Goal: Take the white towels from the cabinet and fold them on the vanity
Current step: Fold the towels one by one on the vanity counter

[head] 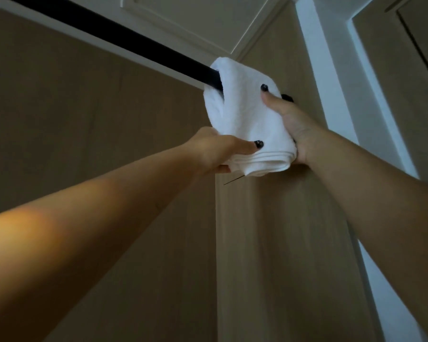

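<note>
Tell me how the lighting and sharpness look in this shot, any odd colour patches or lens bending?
Head view: dim and low-contrast; the white towel is the brightest thing, with soft detail; a warm orange patch lies on the left forearm; cool bluish light on the white frame at right; the black rod and wall edges slant steeply, typical of a wide-angle lens.

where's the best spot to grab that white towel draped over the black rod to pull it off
Grip the white towel at its hanging lower fold, from both sides, as the left hand and right hand do now. It is draped over the black rod in thick layers, so pinching the stacked bottom edges probably keeps them together.
</note>
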Motion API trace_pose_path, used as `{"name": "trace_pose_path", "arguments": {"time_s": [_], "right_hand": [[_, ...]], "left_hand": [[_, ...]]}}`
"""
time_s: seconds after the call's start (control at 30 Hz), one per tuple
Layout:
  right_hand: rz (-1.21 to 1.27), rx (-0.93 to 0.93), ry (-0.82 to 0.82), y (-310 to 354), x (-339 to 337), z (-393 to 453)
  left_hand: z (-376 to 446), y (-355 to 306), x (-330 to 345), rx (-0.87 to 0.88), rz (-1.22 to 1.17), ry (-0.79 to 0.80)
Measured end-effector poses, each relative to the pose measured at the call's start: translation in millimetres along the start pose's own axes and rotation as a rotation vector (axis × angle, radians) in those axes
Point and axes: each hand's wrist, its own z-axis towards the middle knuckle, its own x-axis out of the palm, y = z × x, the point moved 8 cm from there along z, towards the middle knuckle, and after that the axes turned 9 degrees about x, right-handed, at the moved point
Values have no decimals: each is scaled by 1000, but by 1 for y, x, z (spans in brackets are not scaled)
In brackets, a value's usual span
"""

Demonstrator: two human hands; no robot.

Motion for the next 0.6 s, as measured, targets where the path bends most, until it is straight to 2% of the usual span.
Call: {"name": "trace_pose_path", "arguments": {"time_s": [0.2, 0.33, 0.4, 0.5, 0.6], "right_hand": [[-51, -131, -93, 16, -8, 22], [-44, -86, -93, 8, -1, 31], [-31, -85, -107, 4, 0, 34], [-3, -100, -118, 0, 1, 34], [19, -129, -101, -3, 4, 31]], "left_hand": [[-4, 1, -3, -61, 124, -64], [-3, -7, -7, -89, 230, -96], [2, -12, -9, -93, 157, -116], [14, -29, -24, -61, 70, -283], [24, -41, -25, -57, 149, -384]]}}
